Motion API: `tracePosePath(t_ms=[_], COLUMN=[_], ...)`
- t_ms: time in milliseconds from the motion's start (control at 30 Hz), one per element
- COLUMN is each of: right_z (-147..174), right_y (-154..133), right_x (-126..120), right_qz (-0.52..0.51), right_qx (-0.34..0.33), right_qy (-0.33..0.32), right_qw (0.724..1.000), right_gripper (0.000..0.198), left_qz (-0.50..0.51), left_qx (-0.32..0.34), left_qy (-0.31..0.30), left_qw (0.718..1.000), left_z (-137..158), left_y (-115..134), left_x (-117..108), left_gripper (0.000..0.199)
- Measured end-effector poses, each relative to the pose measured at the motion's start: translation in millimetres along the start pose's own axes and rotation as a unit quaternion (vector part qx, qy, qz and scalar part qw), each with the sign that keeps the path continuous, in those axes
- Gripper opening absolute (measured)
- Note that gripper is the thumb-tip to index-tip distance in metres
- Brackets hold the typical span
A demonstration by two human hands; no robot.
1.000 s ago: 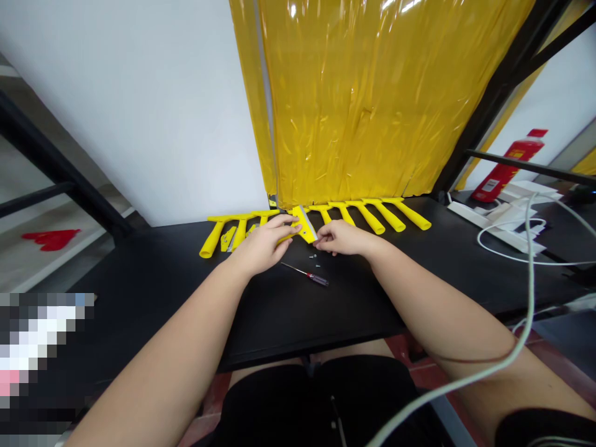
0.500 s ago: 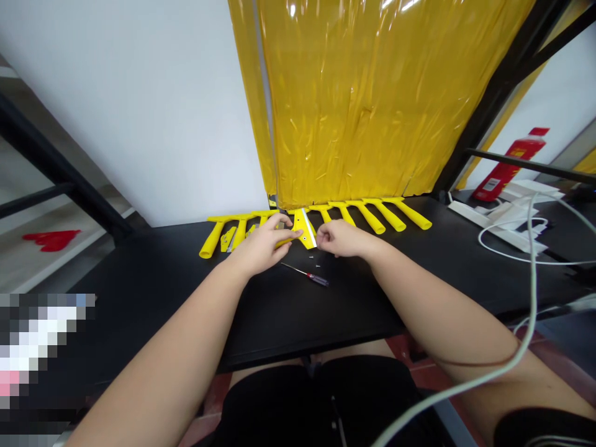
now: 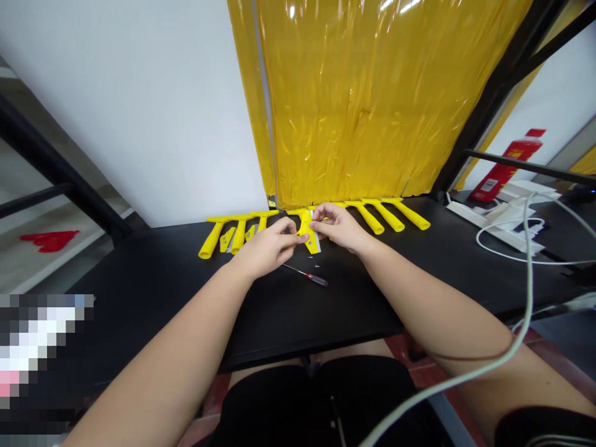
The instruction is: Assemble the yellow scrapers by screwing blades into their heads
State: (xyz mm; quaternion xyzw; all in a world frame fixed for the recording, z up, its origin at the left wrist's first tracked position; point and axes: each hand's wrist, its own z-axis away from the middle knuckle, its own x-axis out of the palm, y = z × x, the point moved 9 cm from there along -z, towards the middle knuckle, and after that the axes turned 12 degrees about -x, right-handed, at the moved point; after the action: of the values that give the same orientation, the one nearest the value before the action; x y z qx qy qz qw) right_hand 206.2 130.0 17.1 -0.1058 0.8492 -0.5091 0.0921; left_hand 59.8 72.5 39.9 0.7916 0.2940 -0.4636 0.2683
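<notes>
A yellow plastic T-shaped scraper (image 3: 309, 241) is in hand over the flat black desk (image 3: 279, 316), its wide head turned to the right. The bare left hand (image 3: 267, 248) has its fingers clamped on the scraper, the thumb at the head. The bare right hand (image 3: 343, 228) has its fingers curled close together at the far end of the thin whitish strip (image 3: 317, 241) along the head's edge; whether they pinch the strip or only press on it, I cannot tell.

The strip lies along the head, so that much looks done. The fastening seems to be left: two tiny silvery screws (image 3: 310, 257) lie loose on the desk near the scraper, and a slim purple-handled screwdriver (image 3: 317, 280) lies just beside them, in neither hand. Whether any screw sits in the head cannot be made out.

On the left, yellow tubular T-shaped handles (image 3: 212, 241) lie in a row with small yellow plates (image 3: 226, 240) among them, apparently not put together. On the right is another row of yellow T-shaped pieces (image 3: 371, 218), too small to judge as finished or not.
</notes>
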Motion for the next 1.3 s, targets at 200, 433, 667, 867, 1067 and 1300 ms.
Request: tracePosePath(t_ms=[200, 433, 667, 867, 1067, 1300], right_z=[0.9, -0.2, 2.2, 15.3, 19.0, 12.6], right_y=[10.6, 19.3, 22.5, 19.8, 12.8, -4.5], right_x=[0.0, 0.1, -7.6, 10.5, 37.7, 18.4], right_qz=[-0.032, 0.003, 0.009, 0.262, 0.387, 0.289], right_qx=[0.037, 0.035, 0.126, 0.082, 0.017, -0.011], right_qy=[0.024, 0.017, 0.000, -0.228, -0.281, -0.207], right_qw=[0.999, 0.999, 0.992, 0.934, 0.878, 0.935], right_gripper=[0.046, 0.038, 0.021, 0.009, 0.016, 0.010], left_qz=[-0.014, -0.005, 0.086, 0.111, 0.227, 0.438], left_qx=[0.016, 0.007, -0.023, -0.076, -0.129, -0.270], left_qy=[0.002, -0.004, 0.028, 0.094, 0.118, 0.035], left_qw=[1.000, 1.000, 0.996, 0.986, 0.958, 0.857], left_z=[0.1, -0.5, -3.5, -2.6, -4.0, -4.3], left_y=[5.0, 11.5, 1.6, -19.6, -36.0, -60.4], left_x=[2.9, 2.9, -8.1, -24.6, -17.4, 13.3], left_gripper=[0.037, 0.035, 0.035, 0.028, 0.024, 0.033])
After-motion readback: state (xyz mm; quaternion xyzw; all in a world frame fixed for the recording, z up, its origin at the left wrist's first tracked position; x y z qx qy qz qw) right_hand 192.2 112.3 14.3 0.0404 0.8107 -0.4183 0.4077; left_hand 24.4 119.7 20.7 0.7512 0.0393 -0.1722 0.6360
